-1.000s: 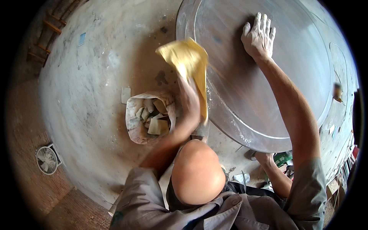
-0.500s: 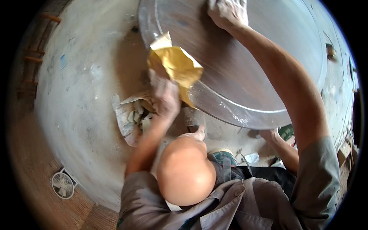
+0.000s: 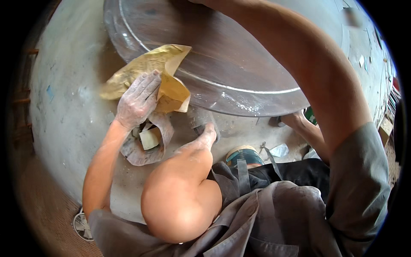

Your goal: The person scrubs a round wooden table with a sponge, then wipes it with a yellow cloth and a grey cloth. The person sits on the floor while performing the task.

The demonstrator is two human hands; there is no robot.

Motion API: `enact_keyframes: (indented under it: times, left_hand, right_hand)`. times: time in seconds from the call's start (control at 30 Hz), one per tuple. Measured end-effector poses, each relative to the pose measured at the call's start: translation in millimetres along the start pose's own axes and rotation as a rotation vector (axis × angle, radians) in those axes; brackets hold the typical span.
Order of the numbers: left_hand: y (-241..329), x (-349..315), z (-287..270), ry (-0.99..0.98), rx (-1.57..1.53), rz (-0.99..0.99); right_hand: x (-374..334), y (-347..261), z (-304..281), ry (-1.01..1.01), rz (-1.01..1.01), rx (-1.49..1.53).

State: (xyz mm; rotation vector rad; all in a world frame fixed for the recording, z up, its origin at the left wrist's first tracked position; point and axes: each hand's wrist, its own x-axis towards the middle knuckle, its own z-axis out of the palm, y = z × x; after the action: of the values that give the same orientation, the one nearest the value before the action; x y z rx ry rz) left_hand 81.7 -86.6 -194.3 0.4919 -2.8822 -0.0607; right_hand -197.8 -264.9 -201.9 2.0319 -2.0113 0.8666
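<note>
A crumpled yellow paper sheet [image 3: 173, 64] is in my left hand [image 3: 138, 99], whose dusty fingers lie together across it; the thumb is hidden. The sheet overlaps the near left rim of a large round dark disc [image 3: 252, 64], which has a pale ring line and white dust near its edge. My right arm reaches over the disc toward the far side. Of my right hand [image 3: 200, 1] only a sliver shows at the top edge, its fingers out of view. Below my left hand sits a dusty, open container [image 3: 139, 159] holding a pale block [image 3: 150, 138] and scraps.
My bent knee [image 3: 180, 205] and sandalled foot [image 3: 209, 132] are close below the disc. A striped cushion-like thing [image 3: 244, 156] stands between my legs. At the lower left is a white fan [image 3: 82, 226]. Thin scraps [image 3: 279, 150] lie on the grey floor [image 3: 81, 128].
My left hand and the yellow sheet have moved left, and the sheet has spread wider. My right hand has gone up almost out of view. The whole view has shifted.
</note>
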Motion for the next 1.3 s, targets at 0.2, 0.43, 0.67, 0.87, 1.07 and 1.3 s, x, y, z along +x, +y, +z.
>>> enact_keyframes:
  times: [0.2,0.43,0.67,0.87,1.07,1.3]
  left_hand:
    - [119.7,116.4,28.3,0.045,-0.291,0.157]
    - [29.7,31.4,5.1,-0.038,-0.188,0.056]
    - [143.1,140.3,49.3,0.128,-0.318,0.211]
    - [29.1,36.8,13.3,-0.074,-0.128,0.146]
    - [127.3,115.9,44.9,0.136,-0.306,0.158]
    - [29.4,-4.8,50.4,0.384,-0.294,-0.468]
  right_hand:
    - [1.0,-8.9,7.1,-0.029,-0.007,-0.018]
    - [2.0,4.9,-5.6,-0.042,0.030,-0.030]
    - [-7.7,0.0,7.3,0.027,-0.047,-0.067]
    - [0.2,4.7,2.5,0.006,-0.016,-0.019]
    - [1.5,0.6,1.9,-0.061,-0.007,-0.043]
    - [7.7,0.1,25.2,-0.106,-0.024,-0.125]
